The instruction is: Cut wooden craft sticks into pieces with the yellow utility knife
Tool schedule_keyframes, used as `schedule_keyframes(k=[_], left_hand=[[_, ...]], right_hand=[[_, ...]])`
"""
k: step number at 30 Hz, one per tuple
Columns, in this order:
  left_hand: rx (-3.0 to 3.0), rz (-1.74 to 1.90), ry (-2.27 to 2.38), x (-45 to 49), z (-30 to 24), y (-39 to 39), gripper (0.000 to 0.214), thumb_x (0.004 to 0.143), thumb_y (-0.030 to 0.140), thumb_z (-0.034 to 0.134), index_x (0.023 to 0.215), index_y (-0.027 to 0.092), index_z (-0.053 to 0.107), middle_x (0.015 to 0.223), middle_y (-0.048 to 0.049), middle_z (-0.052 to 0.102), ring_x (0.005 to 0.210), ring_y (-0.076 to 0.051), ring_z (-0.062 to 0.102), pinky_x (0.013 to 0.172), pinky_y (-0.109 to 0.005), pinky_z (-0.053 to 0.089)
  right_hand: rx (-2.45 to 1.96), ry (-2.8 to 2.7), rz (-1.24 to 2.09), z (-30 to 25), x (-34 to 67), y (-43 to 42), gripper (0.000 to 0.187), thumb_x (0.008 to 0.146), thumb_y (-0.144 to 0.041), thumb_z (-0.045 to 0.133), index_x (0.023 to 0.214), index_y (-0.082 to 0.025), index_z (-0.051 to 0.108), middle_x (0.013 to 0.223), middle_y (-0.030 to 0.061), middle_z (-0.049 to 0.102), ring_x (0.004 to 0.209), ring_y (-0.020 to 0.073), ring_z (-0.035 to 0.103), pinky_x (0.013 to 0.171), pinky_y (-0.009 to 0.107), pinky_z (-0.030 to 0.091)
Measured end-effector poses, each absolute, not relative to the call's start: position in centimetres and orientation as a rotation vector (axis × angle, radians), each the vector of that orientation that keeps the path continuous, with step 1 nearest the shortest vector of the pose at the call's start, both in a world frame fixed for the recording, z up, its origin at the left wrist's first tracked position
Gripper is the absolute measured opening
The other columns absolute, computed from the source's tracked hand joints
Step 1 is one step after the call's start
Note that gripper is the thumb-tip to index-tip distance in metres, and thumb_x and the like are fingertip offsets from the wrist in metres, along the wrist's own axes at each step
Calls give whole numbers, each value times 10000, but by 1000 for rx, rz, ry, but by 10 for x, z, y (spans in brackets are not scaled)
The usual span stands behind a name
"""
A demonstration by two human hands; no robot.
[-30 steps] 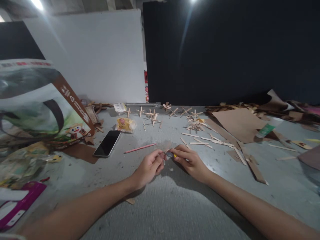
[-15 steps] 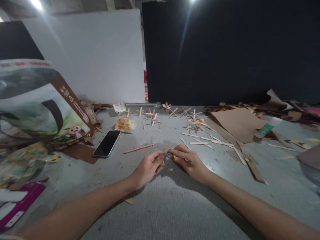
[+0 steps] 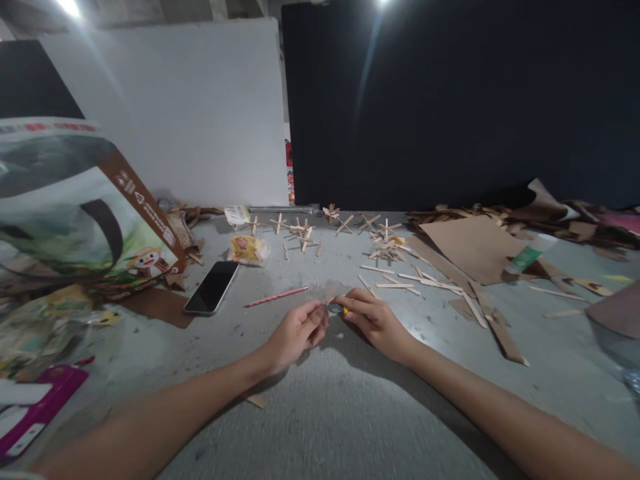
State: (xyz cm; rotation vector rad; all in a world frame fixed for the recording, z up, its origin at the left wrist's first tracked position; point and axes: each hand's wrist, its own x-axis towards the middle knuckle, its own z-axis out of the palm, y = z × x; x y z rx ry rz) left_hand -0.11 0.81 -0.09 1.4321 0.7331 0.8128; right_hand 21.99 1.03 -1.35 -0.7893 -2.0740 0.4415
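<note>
My left hand [image 3: 301,329] is closed in a pinch above the middle of the table. Whatever small piece its fingertips hold is mostly hidden. Facing it, my right hand [image 3: 376,323] grips what looks like a small cutter knife [image 3: 345,309], yellow at the fingers. A grey, blade-like part [image 3: 334,308] reaches from it to the left fingertips. Just beyond my left hand lies a pink patterned pencil [image 3: 277,297]. Several loose wooden craft sticks [image 3: 395,286] are scattered past my right hand.
Small crossed-stick pieces [image 3: 303,233] stand along the back, near a yellow packet [image 3: 249,250]. A phone [image 3: 212,287] and a large printed bag [image 3: 80,207] are at left. Cardboard [image 3: 473,250] and a glue tube [image 3: 530,255] lie right. A magenta object [image 3: 47,410] sits front left.
The whole view has shifted slightly. Both hands stay close together, and the fingertips and the grey part between them have moved only a little.
</note>
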Motion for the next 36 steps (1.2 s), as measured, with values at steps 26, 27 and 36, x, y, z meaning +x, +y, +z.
schedule_keyframes(k=[26,27,36], left_hand=[[1468,796,721,2,3,4,565,876,771,542,800,217,459,562,80,419,470,-84,331,458,-213,217],[1459,800,722,1,4,4,563,875,769,546,805,217,459,570,76,429,475,-85,339,460,-213,219],[1511,829,739,0,2,3,525,939,726,484,832,212,479,526,85,423,455,-86,315,467,-214,228]], right_hand=[[-754,-2054,429,-17,219,10,355,1083,-317,470,1369,-267,675,1009,98,657,892,198,638,807,328,546],[-757,-2052,430,-17,218,10,355,1082,-313,471,1370,-266,673,1008,97,655,887,195,637,804,326,546],[-771,-2061,423,-16,218,10,354,1080,-313,474,1367,-263,675,994,93,653,884,197,642,811,332,553]])
